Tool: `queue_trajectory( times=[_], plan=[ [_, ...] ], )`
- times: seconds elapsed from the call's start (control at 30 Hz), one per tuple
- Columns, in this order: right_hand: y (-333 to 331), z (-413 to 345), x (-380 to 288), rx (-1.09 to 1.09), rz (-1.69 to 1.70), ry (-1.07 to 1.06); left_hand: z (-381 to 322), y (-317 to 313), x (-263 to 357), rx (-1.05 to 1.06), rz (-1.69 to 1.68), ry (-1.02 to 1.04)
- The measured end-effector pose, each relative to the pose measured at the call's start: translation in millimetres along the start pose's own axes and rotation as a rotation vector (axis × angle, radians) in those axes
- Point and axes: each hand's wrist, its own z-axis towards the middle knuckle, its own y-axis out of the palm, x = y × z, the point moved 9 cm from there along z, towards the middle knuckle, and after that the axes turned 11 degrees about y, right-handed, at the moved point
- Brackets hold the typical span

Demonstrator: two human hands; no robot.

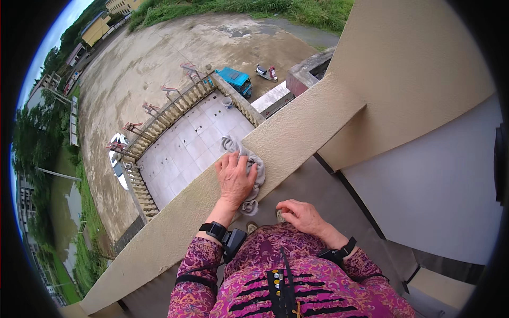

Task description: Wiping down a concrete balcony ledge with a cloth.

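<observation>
My left hand [235, 179] lies over a crumpled grey cloth [257, 161] on top of the beige textured parapet [304, 119]. Its fingers are bent and press on the cloth. One end of the cloth hangs over the outer edge of the parapet, and another end droops on the inner side towards my shoes. My right hand [304, 216] is in front of my belly on the inner side of the parapet, with fingers loosely curled and nothing seen in them. Both wrists bear black straps with devices.
A beige wall [405, 67] rises from the parapet at the right, beside a white surface [429, 187]. Beyond the parapet is a drop to a tiled terrace [191, 147] with a balustrade [175, 109] and a bucket [227, 103]. A blue three-wheeler [235, 79] and a scooter [266, 73] stand lower down.
</observation>
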Motion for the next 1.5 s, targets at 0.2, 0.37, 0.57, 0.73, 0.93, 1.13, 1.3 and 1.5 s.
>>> queue_trajectory(
  times=[0.2,0.37,0.57,0.73,0.93,1.13,1.3,1.5],
  plan=[
    [-21,-21,39,0.082,-0.130,0.100,-46,-18,24,-0.202,-0.096,0.082],
    [-25,-28,52,0.149,-0.196,0.155,6,-12,-14,-0.045,-0.062,0.005],
    [-13,-27,51,0.066,-0.203,0.136,51,-2,-32,-0.071,0.046,-0.101],
    [-15,-29,64,0.087,-0.175,0.149,-9,6,0,-0.444,-0.081,-0.076],
    [-19,-23,62,0.086,-0.157,0.156,20,-16,-23,-0.442,-0.319,-0.249],
    [-8,-18,53,0.057,-0.234,0.109,43,12,6,-0.088,-0.046,0.184],
    [-25,-33,74,0.147,-0.158,0.156,-8,0,30,-0.248,-0.232,0.197],
    [-30,-46,81,0.104,-0.196,0.248,37,5,8,-0.107,-0.031,0.168]
  ],
)
